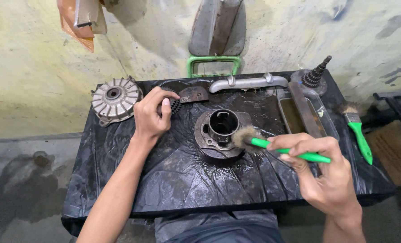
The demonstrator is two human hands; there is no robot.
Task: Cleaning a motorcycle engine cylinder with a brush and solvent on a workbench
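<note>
My right hand (319, 168) grips a green-handled brush (281, 150), its worn bristles resting against the rim of a round metal engine cylinder (218, 132) in the middle of the black plastic-covered table (173, 180). My left hand (152, 114) is closed around a small dark toothed gear (175, 106) at the table's back left, just in front of a curved metal plate (193, 94).
A finned round metal hub (116, 99) lies at the back left. A grey metal pipe piece (247, 83), a stepped gear shaft (315, 75) and a clear tray of brown liquid (306, 114) stand at the back right. A second green brush (357, 130) lies on the right edge.
</note>
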